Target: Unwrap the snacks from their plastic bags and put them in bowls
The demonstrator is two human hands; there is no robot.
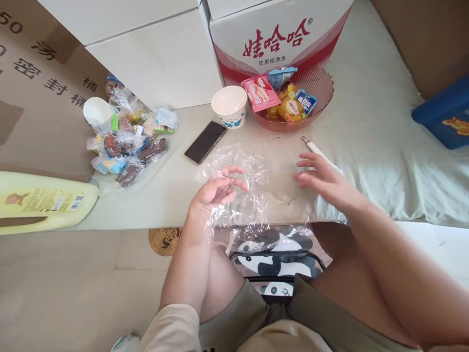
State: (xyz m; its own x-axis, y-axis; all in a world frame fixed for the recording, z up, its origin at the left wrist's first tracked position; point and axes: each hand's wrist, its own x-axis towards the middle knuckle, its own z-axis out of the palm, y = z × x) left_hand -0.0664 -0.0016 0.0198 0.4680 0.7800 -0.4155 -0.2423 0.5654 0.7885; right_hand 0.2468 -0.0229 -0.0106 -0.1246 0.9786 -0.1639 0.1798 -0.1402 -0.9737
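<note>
My left hand (222, 187), its fingers loosely curled, holds a thin clear plastic bag (256, 208). The crumpled film spreads over the cloth-covered surface and hangs past its front edge above my lap. My right hand (317, 177) is apart from the film, fingers stretched out and spread, with nothing in it. Just beyond it lies a slim white stick-like tool (315, 149) with a metal end, partly hidden by the hand. A dark phone (205, 142) rests behind the bag, near a white paper cup (229, 105) with blue leaf print.
A pinkish ribbed bowl (322, 95) holds several wrapped snacks, including a pink packet (260, 93). More wrapped snacks (126, 146) lie piled at left beside a tipped white cup (97, 112). A yellow jug (47, 201), printed carton (274, 39) and blue container (445, 115) stand around.
</note>
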